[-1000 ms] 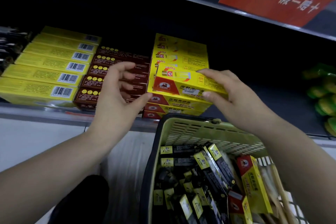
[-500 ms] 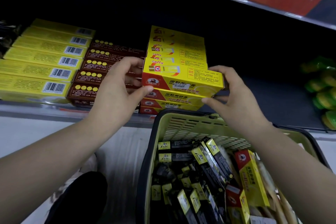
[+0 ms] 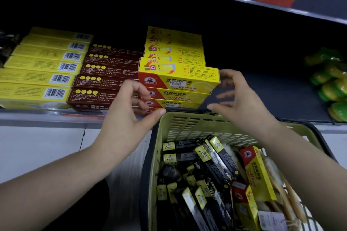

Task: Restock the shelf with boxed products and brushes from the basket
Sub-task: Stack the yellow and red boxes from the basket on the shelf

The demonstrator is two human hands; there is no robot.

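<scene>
Yellow box (image 3: 178, 78) has been let go on top of the stack (image 3: 174, 99) on the shelf (image 3: 272, 95), left hand (image 3: 127, 110) and right hand (image 3: 236, 103) now held open and empty at its ends, while the next matching box (image 3: 257, 172) is laid long side toward the shelf in the basket (image 3: 187, 129) below, nearer the right hand.
</scene>
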